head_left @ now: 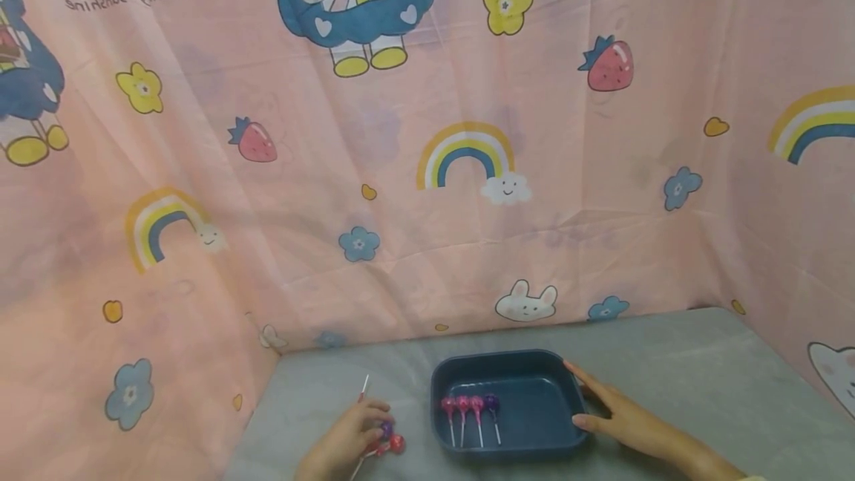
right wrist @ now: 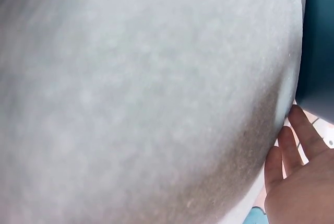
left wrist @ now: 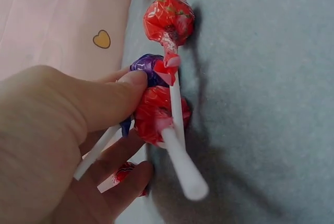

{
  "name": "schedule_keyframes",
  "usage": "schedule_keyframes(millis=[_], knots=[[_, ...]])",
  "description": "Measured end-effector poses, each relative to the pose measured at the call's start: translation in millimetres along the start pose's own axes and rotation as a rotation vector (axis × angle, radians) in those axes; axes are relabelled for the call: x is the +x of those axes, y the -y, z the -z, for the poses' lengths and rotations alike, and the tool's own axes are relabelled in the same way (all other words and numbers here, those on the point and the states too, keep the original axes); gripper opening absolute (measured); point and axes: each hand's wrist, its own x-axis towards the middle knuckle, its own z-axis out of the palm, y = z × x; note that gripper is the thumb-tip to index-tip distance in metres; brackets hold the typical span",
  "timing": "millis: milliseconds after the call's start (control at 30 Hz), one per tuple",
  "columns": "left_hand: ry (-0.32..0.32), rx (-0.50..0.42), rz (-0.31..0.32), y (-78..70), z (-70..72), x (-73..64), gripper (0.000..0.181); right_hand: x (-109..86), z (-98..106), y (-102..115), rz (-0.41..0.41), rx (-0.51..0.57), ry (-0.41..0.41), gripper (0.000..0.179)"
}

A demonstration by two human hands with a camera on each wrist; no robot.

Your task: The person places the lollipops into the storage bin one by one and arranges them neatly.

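Note:
My left hand (head_left: 344,440) pinches a purple-wrapped lollipop (left wrist: 147,68) between thumb and fingers, left of the blue tray (head_left: 537,403). Right by it lie two red lollipops, one (left wrist: 169,20) farther out and one (left wrist: 156,112) close against the purple one. Behind the fingers in the left wrist view, part of another red lollipop (left wrist: 123,173) shows. At the tray's right end, my right hand (head_left: 624,421) touches the rim with thumb and fingertips, the fingers fairly straight. Inside the tray, three pink lollipops (head_left: 464,404) and a purple one (head_left: 492,401) lie in a row at the left.
A grey cloth-like surface (head_left: 668,362) carries the tray and the loose lollipops. A white stick (head_left: 365,386) pokes out beyond the left hand. Pink printed curtain (head_left: 414,280) hangs along the back and both sides.

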Motion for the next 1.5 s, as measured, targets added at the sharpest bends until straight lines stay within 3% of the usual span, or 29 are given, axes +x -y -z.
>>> schedule_keyframes(millis=[433,600,900,1167,1300,1500], knots=[[-0.098,0.179,-0.135,6.2,-7.1,9.1,0.018,-1.1,1,0,0.029,-0.041,-0.021,0.077],[-0.131,0.194,-0.154,5.1,-10.7,13.4,0.017,-1.2,1,0,0.016,-0.019,-0.013,0.077],[-0.175,0.177,-0.075,3.7,-17.6,21.2,0.023,-2.0,0,1,0.037,-0.006,-0.009,0.076],[-0.131,0.085,0.157,-11.3,-16.3,24.5,0.021,-0.7,0,0,0.012,0.036,0.011,0.076],[-0.136,0.071,0.19,-15.4,-16.0,24.2,0.021,-0.7,-1,-1,0.009,0.036,0.006,0.076],[-0.154,0.06,0.171,-16.3,-17.0,26.0,0.02,-1.1,-1,0,0.031,0.029,0.003,0.076]])
